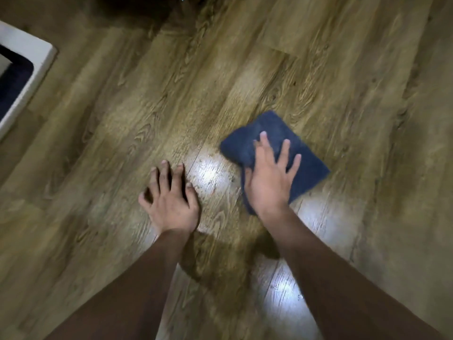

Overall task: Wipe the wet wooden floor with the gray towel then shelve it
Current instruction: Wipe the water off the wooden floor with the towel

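A folded blue-gray towel [308, 165] lies flat on the wooden floor [147, 106], right of centre. My right hand [270, 177] presses down on its near left part with fingers spread and straight. My left hand [170, 200] rests on the bare floor to the left, fingers spread, fingertips on the boards. Between the two hands a wet patch [210, 175] shines with small droplets, and another glossy streak [284, 290] runs along the boards nearer to me.
A white-edged piece of furniture with a dark inside [27, 77] stands at the far left edge. A dark shape [137, 6] sits at the top of the view. Bare floorboards stretch in all other directions.
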{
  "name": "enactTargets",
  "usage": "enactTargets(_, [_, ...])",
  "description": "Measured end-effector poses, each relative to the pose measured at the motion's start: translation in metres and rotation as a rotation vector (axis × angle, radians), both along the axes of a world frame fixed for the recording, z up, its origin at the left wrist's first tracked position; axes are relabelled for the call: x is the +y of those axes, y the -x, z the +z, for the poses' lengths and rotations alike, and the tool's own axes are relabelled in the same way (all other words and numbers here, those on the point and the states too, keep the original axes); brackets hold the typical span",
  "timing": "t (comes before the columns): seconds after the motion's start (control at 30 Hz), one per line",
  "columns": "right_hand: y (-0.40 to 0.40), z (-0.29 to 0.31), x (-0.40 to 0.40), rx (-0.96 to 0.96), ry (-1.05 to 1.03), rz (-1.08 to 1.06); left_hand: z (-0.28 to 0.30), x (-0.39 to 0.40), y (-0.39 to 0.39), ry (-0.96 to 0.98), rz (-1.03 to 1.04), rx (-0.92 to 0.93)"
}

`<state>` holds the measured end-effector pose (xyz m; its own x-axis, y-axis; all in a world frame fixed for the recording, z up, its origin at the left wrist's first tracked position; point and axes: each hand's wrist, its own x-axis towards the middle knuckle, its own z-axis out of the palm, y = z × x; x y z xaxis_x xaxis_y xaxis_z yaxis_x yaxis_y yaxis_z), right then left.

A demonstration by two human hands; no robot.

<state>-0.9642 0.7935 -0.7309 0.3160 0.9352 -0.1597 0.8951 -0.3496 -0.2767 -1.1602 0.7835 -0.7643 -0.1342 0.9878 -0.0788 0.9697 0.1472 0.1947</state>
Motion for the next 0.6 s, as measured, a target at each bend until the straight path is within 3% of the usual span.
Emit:
enactTargets(0.13, [0.041, -0.002, -0.058, -0.065, 0.02, 0.387, -0.001, 0.0, 0.003, -0.03, -0.016, -0.037])
enactTargets(0.33, [-0.024, -0.005, -0.138, -0.101, 0.096, 0.596, -0.006, 0.0, 0.005, -0.094, -0.018, -0.065])
enactTargets(0.43, [-0.066, 0.003, -0.124, -0.062, 0.082, 0.453, -0.009, 0.001, 0.006, -0.083, -0.018, -0.064])
enactTargets(0.6, [-0.054, 0.001, -0.039, 0.044, 0.0, -0.028, -0.008, 0.001, 0.005, -0.07, -0.03, -0.057])
